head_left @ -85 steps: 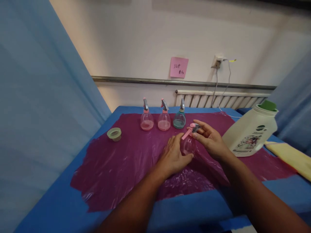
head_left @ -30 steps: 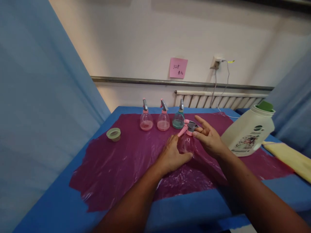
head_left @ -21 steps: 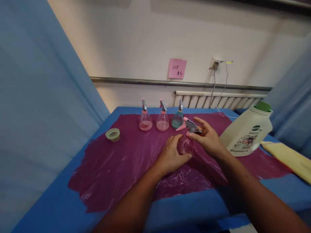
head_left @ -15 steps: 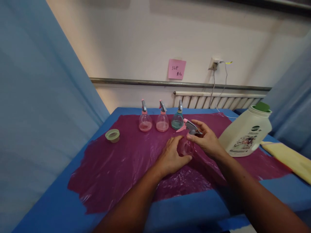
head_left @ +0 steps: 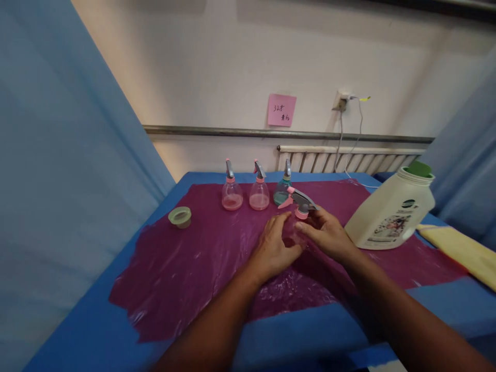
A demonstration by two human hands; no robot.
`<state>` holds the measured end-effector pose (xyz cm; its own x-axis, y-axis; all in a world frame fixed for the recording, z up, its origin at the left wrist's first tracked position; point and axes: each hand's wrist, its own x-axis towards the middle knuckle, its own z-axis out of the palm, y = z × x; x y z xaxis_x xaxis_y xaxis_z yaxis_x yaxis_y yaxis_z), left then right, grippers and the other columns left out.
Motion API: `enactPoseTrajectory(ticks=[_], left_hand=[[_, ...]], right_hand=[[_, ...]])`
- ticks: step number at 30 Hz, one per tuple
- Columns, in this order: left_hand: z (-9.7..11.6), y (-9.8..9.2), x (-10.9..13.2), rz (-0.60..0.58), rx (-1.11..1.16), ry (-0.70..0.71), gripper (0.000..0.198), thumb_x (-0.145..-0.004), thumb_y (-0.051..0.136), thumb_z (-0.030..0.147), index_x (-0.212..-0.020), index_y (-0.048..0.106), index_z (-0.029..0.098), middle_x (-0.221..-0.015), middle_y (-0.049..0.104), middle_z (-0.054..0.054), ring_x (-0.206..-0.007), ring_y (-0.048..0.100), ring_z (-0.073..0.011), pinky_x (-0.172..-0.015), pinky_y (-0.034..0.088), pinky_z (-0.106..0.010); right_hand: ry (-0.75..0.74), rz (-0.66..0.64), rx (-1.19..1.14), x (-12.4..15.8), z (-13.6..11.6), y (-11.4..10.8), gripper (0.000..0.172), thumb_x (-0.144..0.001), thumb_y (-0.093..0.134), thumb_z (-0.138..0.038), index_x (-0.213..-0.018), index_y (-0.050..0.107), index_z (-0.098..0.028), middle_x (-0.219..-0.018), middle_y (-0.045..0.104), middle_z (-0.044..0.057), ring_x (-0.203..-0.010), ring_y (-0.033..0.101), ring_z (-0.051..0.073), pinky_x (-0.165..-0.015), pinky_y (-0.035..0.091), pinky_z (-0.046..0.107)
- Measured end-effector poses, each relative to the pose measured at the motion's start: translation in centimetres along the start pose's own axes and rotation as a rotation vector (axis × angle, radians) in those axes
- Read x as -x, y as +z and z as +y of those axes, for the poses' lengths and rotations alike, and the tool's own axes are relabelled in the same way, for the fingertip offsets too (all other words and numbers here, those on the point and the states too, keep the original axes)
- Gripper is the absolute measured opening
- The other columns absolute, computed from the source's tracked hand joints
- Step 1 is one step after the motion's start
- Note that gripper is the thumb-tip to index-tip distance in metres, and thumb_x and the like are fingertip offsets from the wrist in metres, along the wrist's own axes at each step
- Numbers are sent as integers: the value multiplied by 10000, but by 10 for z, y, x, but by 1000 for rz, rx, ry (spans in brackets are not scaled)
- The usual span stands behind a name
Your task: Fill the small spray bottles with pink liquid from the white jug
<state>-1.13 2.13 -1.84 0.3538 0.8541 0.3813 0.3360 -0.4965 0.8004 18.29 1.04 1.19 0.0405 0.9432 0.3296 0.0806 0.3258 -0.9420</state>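
Between my hands stands a clear pink spray bottle [head_left: 296, 231], with a grey head and a pink trigger and collar. My left hand [head_left: 273, 245] curls round the lower left side of its body, thumb in front. From the right, my right hand [head_left: 327, 232] grips the upper body just below the collar, the thumb at the front. The trigger points left. Fingers cover much of the bottle's body. Behind it are two pink spray bottles [head_left: 232, 199] [head_left: 259, 198] and a teal spray bottle [head_left: 281, 192], each with some liquid inside.
A large cream jug [head_left: 391, 212] with green at its mouth leans at the right, near a yellow cloth-like item [head_left: 461, 253]. A small green tub [head_left: 180, 217] sits left. Purple plastic sheeting [head_left: 201, 258] covers the blue surface [head_left: 294, 336]. Blue curtains [head_left: 70, 155] hang at the sides.
My right hand has slid down from the spray head to the upper body, uncovering the pink collar. The head has shifted slightly left. My left hand stays nearly in place.
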Motion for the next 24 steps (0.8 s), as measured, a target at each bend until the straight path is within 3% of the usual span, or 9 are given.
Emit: enactPoseTrajectory(ticks=[3,6,10,13,18,24], left_hand=[[-2,1,0,-11,-15,-19,879,-938,858,348,-1704,435,267,-1725,546,-163,-1616,531,-364,-1342,457,-609],[-3,-2,-2,25,-65,-36,946,-947,835,323,-1756,351,256,-1797,457,-181,-1682,454,-378,-1386,398,-636],[-3,-5,-3,47,-148,-21,821,-978,762,289,-1716,411,209,-1729,526,-190,-1635,510,-367,-1389,400,-625],[-5,-4,-1,31,-186,27,716,-1007,720,289,-1674,468,220,-1681,573,-172,-1597,548,-355,-1368,434,-618],[-9,-3,1,0,-232,79,624,-1020,702,278,-1618,528,234,-1631,610,-154,-1551,581,-353,-1340,469,-605],[-4,-3,3,-21,-264,108,560,-1035,685,276,-1578,562,208,-1565,655,-161,-1491,622,-349,-1306,508,-573]], right_hand=[[-32,24,63,-6,6,-7,466,-842,951,-557,-1158,806,-246,-1177,850,84,-1090,784,292,-1044,605,478],[-46,157,146,-27,10,-25,489,-809,944,-556,-1150,811,-232,-1119,855,87,-1030,786,294,-992,608,475],[-52,444,350,-75,18,-53,513,-749,894,-588,-1087,790,-215,-1071,850,105,-960,779,305,-943,603,476],[-7,563,515,-113,30,-67,434,-753,841,-542,-1025,764,-213,-1052,842,129,-947,767,315,-927,600,473],[80,648,594,-150,59,-71,371,-747,824,-455,-1012,724,-214,-1082,830,176,-992,759,358,-985,586,529],[112,636,639,-150,84,-72,451,-787,813,-513,-1098,722,-199,-1141,814,194,-1078,751,383,-1034,576,547]])
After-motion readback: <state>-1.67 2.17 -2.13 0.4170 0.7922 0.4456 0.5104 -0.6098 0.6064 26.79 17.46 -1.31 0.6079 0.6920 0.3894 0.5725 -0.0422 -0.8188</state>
